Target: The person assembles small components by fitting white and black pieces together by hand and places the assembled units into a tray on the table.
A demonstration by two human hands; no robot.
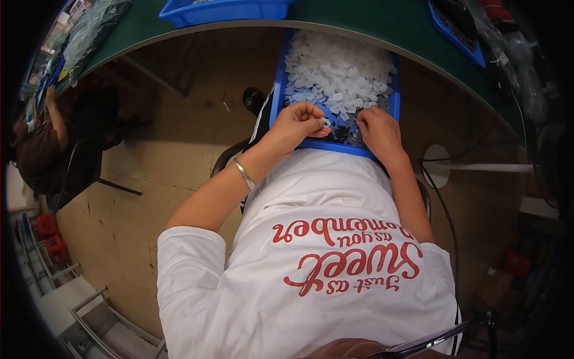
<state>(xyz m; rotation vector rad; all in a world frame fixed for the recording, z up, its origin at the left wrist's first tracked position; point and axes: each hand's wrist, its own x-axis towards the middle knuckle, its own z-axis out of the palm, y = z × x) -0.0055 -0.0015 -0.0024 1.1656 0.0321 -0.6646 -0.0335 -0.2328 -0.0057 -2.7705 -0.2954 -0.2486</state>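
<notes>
White plastic pieces (341,72) fill a blue tray (276,90) resting on the lap of a seated person in a white T-shirt (311,227) with red lettering, seen from directly above. The heap lies at about 12 o'clock from the person's chest, with its far end tucked under the curved edge of a green table (382,24). At the near end of the tray, a patch of small dark parts (341,133) lies between the two hands.

The left hand (296,122), at roughly 11 o'clock from the chest, has thumb and fingertips pressed together, pinching one small white piece (324,122) just above the tray's near rim. A silver bracelet (244,174) circles the left wrist. The right hand (378,128), at about 1 o'clock, rests knuckles-up on the tray's near right corner with its fingers curled down into the parts; whether it grips anything cannot be told.

A second blue tray (227,11) sits on the table at 11 o'clock, and a third one (457,30) lies at 1 o'clock. Another person in dark clothing (42,143) sits well apart at 9 o'clock, beside the same table. Red bins (51,239) stand on the tan floor (131,197) at about 8 o'clock.
</notes>
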